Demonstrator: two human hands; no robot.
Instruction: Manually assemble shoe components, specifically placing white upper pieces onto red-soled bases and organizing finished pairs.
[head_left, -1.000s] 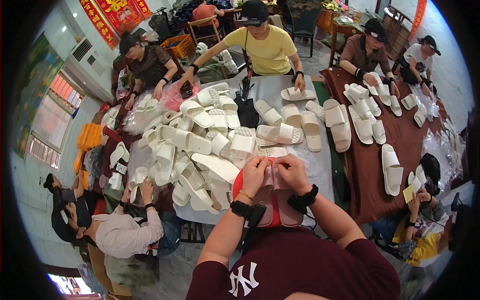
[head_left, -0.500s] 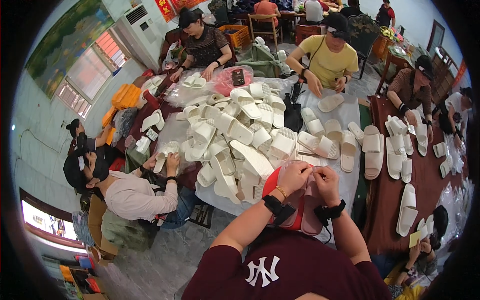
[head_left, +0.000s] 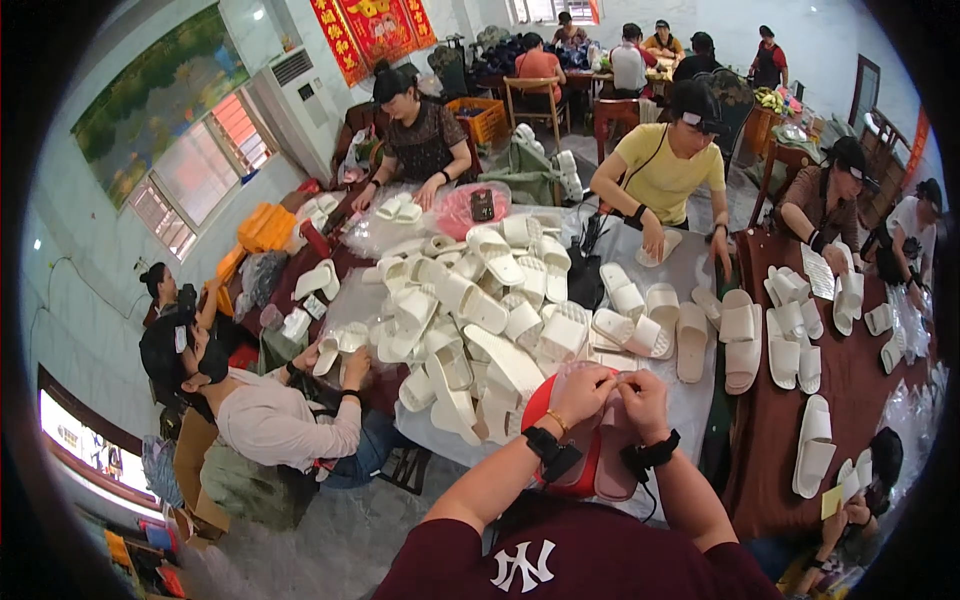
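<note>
The left hand (head_left: 587, 395) and right hand (head_left: 643, 402) meet with fingertips bunched in a pinch; whether they grip anything there, I cannot tell. The pink slippers (head_left: 617, 470) lie just beneath them, by the near right edge of the pile of white slippers (head_left: 460, 295), with a round red thing (head_left: 538, 402) showing under their left side.

Far side of the pile, a pink plastic bag (head_left: 458, 207) lies with a small dark box (head_left: 483, 205) on it. Left of that, near the pile's far left edge, a pair of white slippers (head_left: 400, 208) rests on clear plastic. At the pile's left, a co-worker in a pale top (head_left: 285, 420) handles more white slippers beside clear plastic. Well beyond the pile, an orange crate (head_left: 485, 125) stands with dark stuff inside, too small to tell. Far to the pile's near left is a cardboard box (head_left: 197, 465); its contents are hidden.

The pile sits on a table with a pale grey cover (head_left: 440, 442). Right of it, white slippers are set out on a brown cloth (head_left: 765, 440). The floor (head_left: 330, 550) is grey and marbled. Left of the pile, the pale wall bears a window (head_left: 190, 185) and a green picture (head_left: 160, 105).
</note>
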